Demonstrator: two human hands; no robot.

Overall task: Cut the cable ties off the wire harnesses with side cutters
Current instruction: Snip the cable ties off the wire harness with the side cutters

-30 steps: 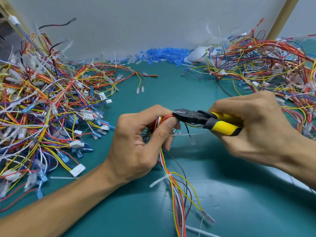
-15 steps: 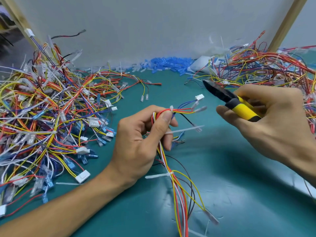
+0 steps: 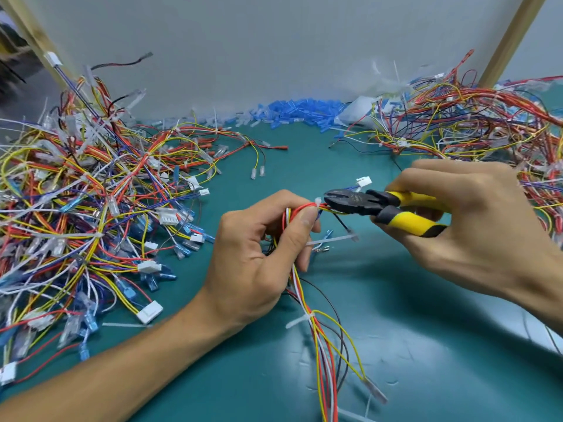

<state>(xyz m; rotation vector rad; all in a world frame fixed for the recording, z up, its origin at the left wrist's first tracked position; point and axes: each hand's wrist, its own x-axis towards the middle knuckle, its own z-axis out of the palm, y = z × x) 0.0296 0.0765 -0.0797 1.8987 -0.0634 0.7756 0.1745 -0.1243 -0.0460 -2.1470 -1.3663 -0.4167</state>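
Gripping side cutters (image 3: pixel 380 207) in right hand (image 3: pixel 475 229), left hand (image 3: pixel 259 254) pinching harness (image 3: pixel 300 208)

A wiring workshop: tangled harness piles (image 3: pixel 76 208) are sprawling at nine and two o'clock over a teal-matted bench (image 3: pixel 426 345).

Yellow-and-black cutter handles (image 3: pixel 408 222); teal mat (image 3: pixel 426 345); blue sleeves (image 3: pixel 301 112).

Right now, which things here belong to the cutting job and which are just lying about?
In the job: side cutters in the right hand; harness gripped by the left hand; white cable tie at the cutter tips; second tie lower on that harness.
Lying about: left wire pile; right wire pile; blue sleeves by the wall; loose tie.
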